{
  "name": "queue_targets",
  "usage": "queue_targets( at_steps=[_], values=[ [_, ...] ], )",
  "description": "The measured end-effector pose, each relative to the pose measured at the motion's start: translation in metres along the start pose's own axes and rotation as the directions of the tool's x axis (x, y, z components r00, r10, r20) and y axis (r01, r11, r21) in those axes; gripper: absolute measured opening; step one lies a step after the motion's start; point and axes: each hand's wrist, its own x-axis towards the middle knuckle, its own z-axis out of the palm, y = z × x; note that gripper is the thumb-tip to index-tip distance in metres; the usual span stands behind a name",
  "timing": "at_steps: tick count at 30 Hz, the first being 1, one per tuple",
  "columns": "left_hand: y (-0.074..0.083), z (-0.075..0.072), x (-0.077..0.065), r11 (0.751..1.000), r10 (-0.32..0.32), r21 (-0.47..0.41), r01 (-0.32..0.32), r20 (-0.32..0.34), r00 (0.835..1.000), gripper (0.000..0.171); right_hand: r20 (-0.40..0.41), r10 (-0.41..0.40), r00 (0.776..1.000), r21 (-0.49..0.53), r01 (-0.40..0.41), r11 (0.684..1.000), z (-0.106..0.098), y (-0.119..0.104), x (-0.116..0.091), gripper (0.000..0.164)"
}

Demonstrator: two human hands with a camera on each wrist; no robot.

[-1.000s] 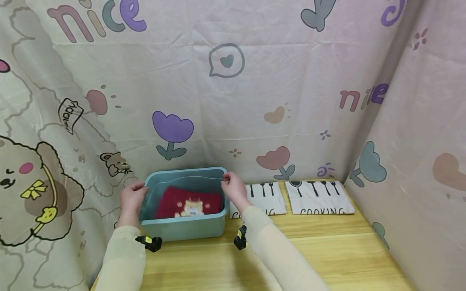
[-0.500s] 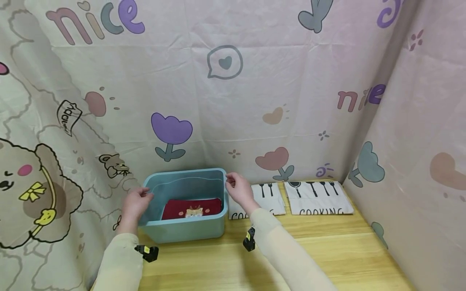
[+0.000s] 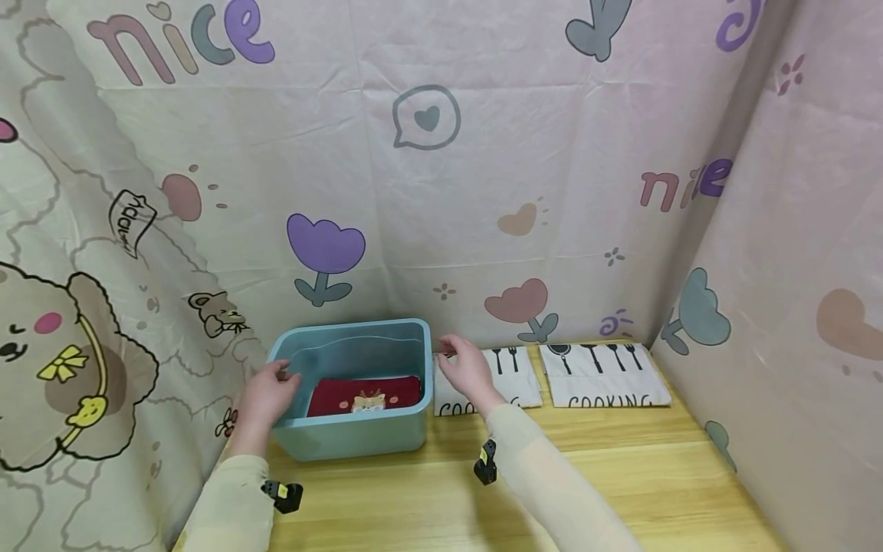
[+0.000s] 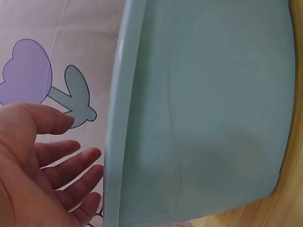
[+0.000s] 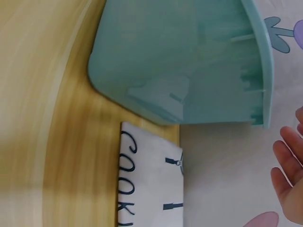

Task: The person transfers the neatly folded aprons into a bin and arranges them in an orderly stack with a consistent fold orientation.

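The left hand (image 3: 269,392) and right hand (image 3: 469,369), apart with relaxed fingers, hover near the blue bin (image 3: 352,441), wooden tabletop (image 3: 386,506) stretching before its front edge.

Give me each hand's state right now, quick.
Left hand: open, holding nothing, at the left side of the blue-green bin.
Right hand: open, holding nothing, just right of the bin.

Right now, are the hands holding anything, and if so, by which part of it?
Nothing is held. The left hand has loose fingers beside the blue tub; the right hand is empty too, by its other side.
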Motion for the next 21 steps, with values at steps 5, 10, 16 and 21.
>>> queue_targets(
  at_steps=[5, 10, 16, 21],
  values=[
    [0.004, 0.004, -0.006, 0.997, 0.030, 0.071, -0.028, -0.037, 0.999, 0.053, -0.010, -0.027, 1.000, -0.028, 0.026, 0.999, -0.001, 0.010, -0.006, 0.034],
    [0.007, 0.007, -0.011, 0.993, 0.055, 0.110, -0.049, -0.051, 0.997, 0.053, -0.016, -0.048, 0.999, -0.073, 0.047, 0.996, 0.000, 0.023, -0.010, 0.035],
    [0.009, 0.011, -0.017, 0.987, 0.110, 0.127, -0.100, -0.073, 0.991, 0.054, -0.020, -0.080, 0.997, -0.141, 0.077, 0.987, -0.001, 0.038, -0.013, 0.037],
    [0.011, 0.013, -0.021, 0.983, 0.146, 0.124, -0.132, -0.116, 0.982, 0.054, -0.019, -0.092, 0.996, -0.191, 0.087, 0.978, -0.001, 0.046, -0.018, 0.037]
  ],
)
